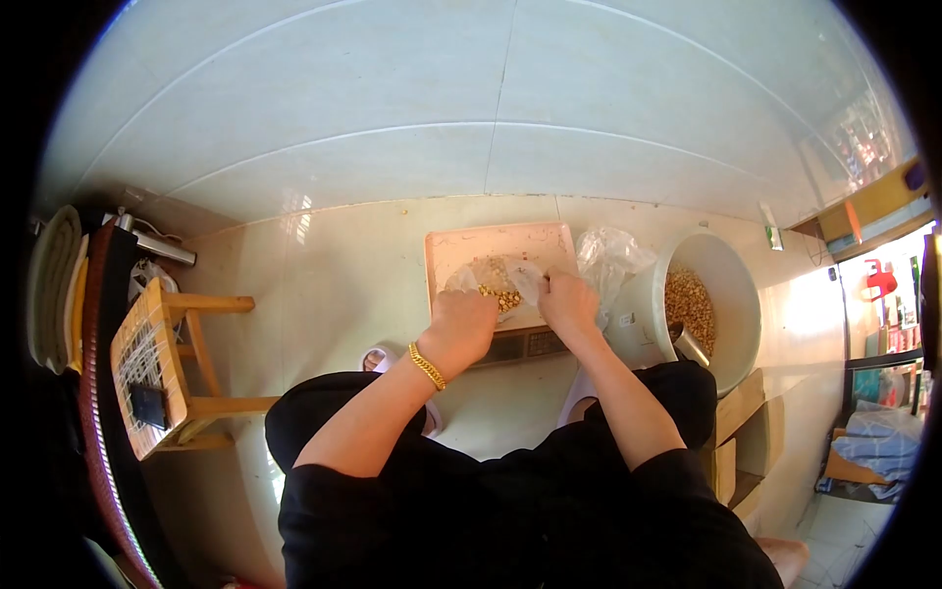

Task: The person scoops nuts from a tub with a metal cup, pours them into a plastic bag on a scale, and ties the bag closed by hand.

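Note:
Between my hands a clear plastic bag (488, 272) sits on the pinkish tray of a weighing scale (453, 245). Small yellow-brown pieces (505, 297), like nuts or kernels, lie inside it. My left hand (463, 322) is closed on the bag's left edge. With fingers pinched, my right hand (569, 302) grips the bag's right edge. The bag's mouth is spread between the two hands. Part of the scale's dark display panel (525, 344) shows below the tray.
To the right, a large pale bucket (643, 304) holds many similar pieces (689, 304) and a metal scoop (692, 346). Crumpled clear plastic bags (610, 257) lie between scale and bucket. A wooden stool (177, 393) with a dark phone-like object (149, 404) stands left. Cardboard boxes (741, 412) sit lower right.

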A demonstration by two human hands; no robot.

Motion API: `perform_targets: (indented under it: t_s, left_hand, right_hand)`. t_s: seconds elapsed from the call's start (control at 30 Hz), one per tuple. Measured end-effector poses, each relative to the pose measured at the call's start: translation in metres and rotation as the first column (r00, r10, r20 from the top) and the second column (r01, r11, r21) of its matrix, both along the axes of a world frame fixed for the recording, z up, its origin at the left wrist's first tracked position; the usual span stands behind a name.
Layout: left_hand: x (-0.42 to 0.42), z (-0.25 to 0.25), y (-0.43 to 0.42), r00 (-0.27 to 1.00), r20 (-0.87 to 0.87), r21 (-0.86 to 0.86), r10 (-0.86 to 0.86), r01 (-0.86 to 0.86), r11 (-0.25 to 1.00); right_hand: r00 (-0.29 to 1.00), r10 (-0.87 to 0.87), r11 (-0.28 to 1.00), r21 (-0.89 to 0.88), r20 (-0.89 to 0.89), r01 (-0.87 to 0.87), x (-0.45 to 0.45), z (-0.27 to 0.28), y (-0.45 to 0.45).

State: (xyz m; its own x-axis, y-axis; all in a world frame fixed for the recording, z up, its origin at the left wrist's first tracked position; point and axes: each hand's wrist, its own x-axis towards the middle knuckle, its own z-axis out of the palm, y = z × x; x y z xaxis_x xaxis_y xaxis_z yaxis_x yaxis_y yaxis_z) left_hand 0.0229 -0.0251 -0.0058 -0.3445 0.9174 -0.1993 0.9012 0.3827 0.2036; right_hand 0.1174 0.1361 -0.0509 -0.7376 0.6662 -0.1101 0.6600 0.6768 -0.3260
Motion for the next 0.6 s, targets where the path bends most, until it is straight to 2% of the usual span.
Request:
perform_targets:
  t_s: [0.13, 0.2, 0.23, 0.3, 0.33, 0.4, 0.5, 0.6]
  left_hand:
    - [0.002, -0.001, 0.001, 1.0, 0.004, 0.022, 0.01, -0.01, 1.0]
    - [0.001, -0.003, 0.001, 1.0, 0.004, 0.025, 0.009, -0.009, 1.0]
    - [0.001, -0.004, 0.001, 1.0, 0.005, 0.026, 0.007, -0.007, 1.0]
    - [0.001, -0.002, 0.0, 1.0, 0.013, 0.028, 0.008, -0.008, 1.0]
    - [0.001, -0.002, -0.001, 1.0, 0.02, 0.035, 0.008, -0.009, 0.999]
    - [-0.001, -0.004, 0.0, 0.999, 0.033, 0.006, 0.01, -0.01, 1.0]
    - [-0.001, -0.004, 0.0, 0.999, 0.038, -0.004, 0.01, -0.01, 1.0]
    - [-0.001, -0.001, 0.0, 1.0, 0.027, 0.008, 0.005, -0.005, 1.0]
  right_hand:
    - [0.99, 0.138, 0.99, 0.02, -0.042, -0.137, 0.001, 0.002, -0.01]
    - [0.925, 0.326, 0.938, 0.055, 0.195, -0.342, 0.006, -0.003, -0.011]
    - [0.925, 0.327, 0.938, 0.052, 0.194, -0.343, 0.005, -0.007, -0.01]
    - [0.963, 0.154, 0.987, 0.009, 0.219, -0.16, 0.002, -0.012, -0.008]
    - [0.963, 0.154, 0.987, 0.008, 0.219, -0.159, 0.001, -0.009, -0.007]
    - [0.979, 0.027, 1.0, -0.001, 0.202, -0.027, -0.004, -0.001, -0.004]
    - [0.988, -0.044, 0.999, 0.005, 0.146, 0.043, -0.009, 0.007, -0.002]
    - [0.981, -0.02, 0.999, -0.039, 0.193, 0.028, -0.005, 0.006, 0.005]
